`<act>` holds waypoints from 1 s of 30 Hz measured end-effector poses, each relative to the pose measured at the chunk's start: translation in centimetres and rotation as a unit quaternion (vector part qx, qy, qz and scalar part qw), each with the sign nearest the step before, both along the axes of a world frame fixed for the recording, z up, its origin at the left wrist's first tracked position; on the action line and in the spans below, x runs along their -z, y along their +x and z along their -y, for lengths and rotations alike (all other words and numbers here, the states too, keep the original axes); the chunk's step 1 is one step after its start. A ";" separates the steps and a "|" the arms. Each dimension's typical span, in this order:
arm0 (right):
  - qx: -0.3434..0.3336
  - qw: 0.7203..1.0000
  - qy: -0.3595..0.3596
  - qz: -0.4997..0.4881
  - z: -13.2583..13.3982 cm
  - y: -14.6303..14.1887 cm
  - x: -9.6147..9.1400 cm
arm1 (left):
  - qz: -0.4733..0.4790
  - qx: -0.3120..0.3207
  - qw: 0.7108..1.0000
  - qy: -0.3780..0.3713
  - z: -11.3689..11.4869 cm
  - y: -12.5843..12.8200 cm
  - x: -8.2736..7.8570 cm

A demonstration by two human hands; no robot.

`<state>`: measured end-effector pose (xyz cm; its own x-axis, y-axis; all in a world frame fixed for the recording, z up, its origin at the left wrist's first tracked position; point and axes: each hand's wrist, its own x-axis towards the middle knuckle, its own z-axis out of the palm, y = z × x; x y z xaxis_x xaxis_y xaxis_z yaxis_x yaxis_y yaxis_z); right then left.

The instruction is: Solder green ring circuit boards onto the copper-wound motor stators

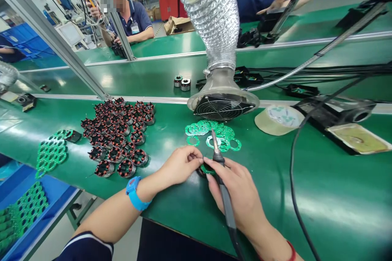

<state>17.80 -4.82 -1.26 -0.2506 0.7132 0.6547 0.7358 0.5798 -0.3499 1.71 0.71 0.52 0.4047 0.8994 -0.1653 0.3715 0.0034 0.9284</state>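
Observation:
My left hand (180, 165) is pinched shut on a small round motor stator with a green ring board (206, 169), resting on the green bench. My right hand (237, 193) grips a black soldering iron (225, 195); its metal tip points up and away, above the part. Both hands meet at the part, near the bench's front edge. Just beyond them lies a pile of green ring-shaped circuit boards (214, 133).
Several wound stators (119, 136) sit in a cluster at left, beside a green panel of boards (50, 153). A fume-extractor hood with a foil duct (222, 104) stands behind the rings. A tape roll (278, 119) and soldering stand (343, 124) are at right. Other people work across the conveyor.

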 end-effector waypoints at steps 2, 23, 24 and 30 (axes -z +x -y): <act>-0.001 1.000 -0.013 -0.017 0.0 0.2 0.0 | 0.001 0.001 1.000 -0.007 0.0 0.0 0.1; 0.072 0.953 -0.097 -0.278 1.4 2.5 0.1 | -0.065 -0.019 0.998 0.017 0.1 0.3 -0.6; 0.071 0.953 -0.099 -0.276 1.4 2.5 0.0 | -0.065 -0.020 0.998 0.017 0.1 0.3 -0.6; 0.078 0.953 -0.096 -0.275 1.5 2.5 0.0 | -0.085 -0.024 0.996 0.029 0.2 0.5 -0.9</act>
<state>20.29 -6.36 -1.26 0.2120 0.8341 0.5092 0.4828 0.3637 -0.7967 2.20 0.54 1.38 0.3310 0.9272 -0.1750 0.5231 -0.0260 0.8518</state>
